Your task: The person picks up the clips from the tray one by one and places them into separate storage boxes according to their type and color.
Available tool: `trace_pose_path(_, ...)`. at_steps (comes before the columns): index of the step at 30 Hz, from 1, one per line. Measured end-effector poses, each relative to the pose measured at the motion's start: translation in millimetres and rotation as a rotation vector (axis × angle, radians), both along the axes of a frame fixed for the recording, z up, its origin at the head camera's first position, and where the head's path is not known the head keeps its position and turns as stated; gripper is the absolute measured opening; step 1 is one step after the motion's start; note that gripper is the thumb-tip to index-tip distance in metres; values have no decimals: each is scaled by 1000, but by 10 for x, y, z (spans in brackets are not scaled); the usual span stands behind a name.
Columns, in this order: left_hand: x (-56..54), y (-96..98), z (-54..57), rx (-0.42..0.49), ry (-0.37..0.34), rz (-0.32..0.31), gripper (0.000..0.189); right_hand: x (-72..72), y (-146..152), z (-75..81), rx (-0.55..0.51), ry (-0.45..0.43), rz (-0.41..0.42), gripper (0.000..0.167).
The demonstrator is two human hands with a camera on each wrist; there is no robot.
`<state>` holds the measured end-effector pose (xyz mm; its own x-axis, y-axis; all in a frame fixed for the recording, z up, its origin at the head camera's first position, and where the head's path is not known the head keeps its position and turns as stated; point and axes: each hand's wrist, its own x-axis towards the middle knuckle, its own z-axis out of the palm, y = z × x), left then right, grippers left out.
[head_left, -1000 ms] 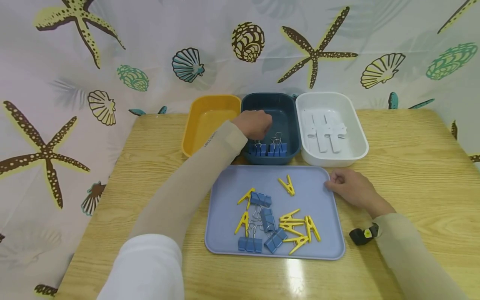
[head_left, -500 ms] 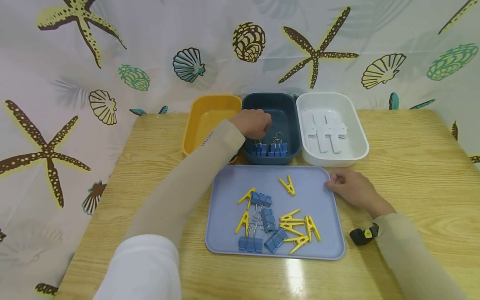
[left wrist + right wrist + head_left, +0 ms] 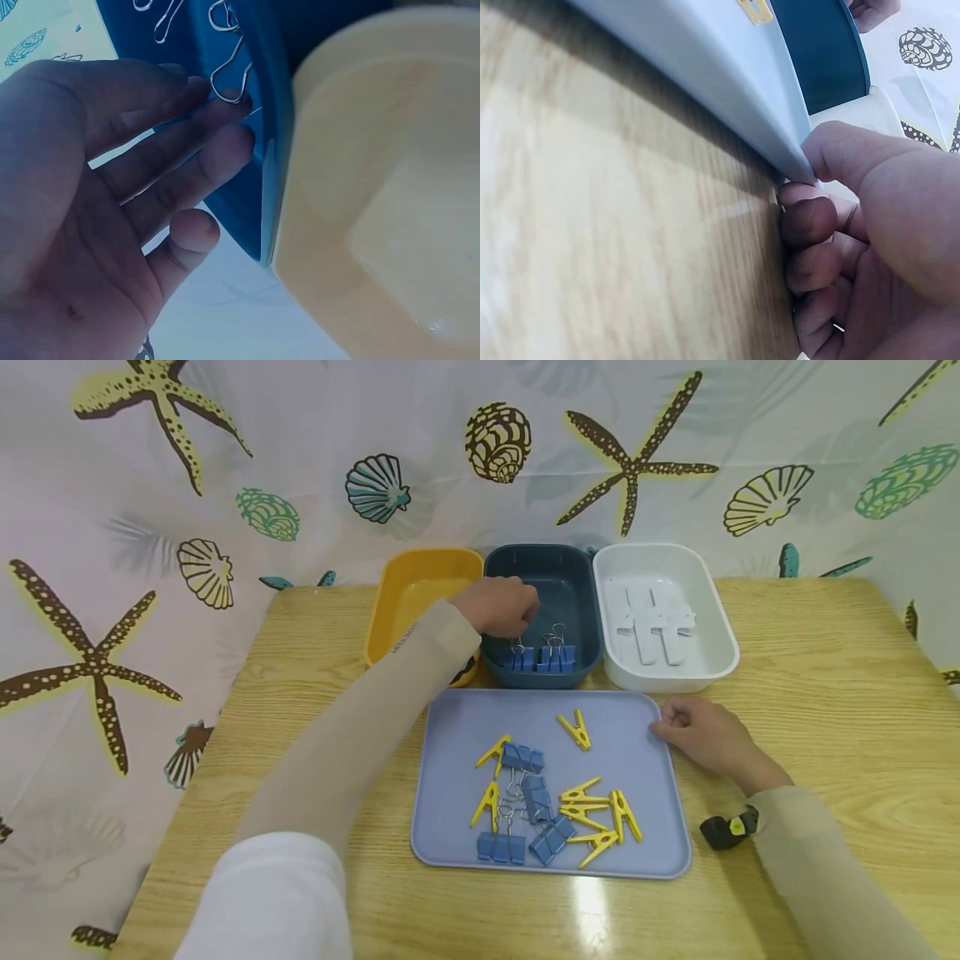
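My left hand hovers over the dark blue bin, its fingers loosely bent in the left wrist view with nothing between them. Near its fingertips are the wire handles of binder clips. Blue binder clips stand along that bin's near side. On the right, my right hand pinches the corner edge of the lavender tray between thumb and fingers, plain in the right wrist view. Several blue binder clips lie on the tray among several yellow clothespins.
Left of the dark blue bin stands a yellow bin, under my left forearm. To its right, a white bin holds white flat pieces. All stand on a wooden table before a patterned cloth.
My left hand has drifted slightly left over the dark blue bin, and the forearm has shifted left. The right hand, tray and clips look the same.
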<state>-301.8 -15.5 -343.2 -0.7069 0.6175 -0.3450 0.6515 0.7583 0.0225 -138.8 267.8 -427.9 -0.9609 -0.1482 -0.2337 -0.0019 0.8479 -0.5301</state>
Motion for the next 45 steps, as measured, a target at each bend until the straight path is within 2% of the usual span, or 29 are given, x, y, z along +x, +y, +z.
trace_pose_path(8, 42, -17, 15, -3, 11, -13, 21, -2, 1, -5, 2, -10, -4, 25)
trace_pose_path(28, 106, -73, 37, 5, 102, -93, 16, -2, 27, -40, 7, -11, -3, 26)
trace_pose_path(45, 273, -120, 79, 41, 85, -130, 16, -9, 14, -20, -3, -8, 0, 25)
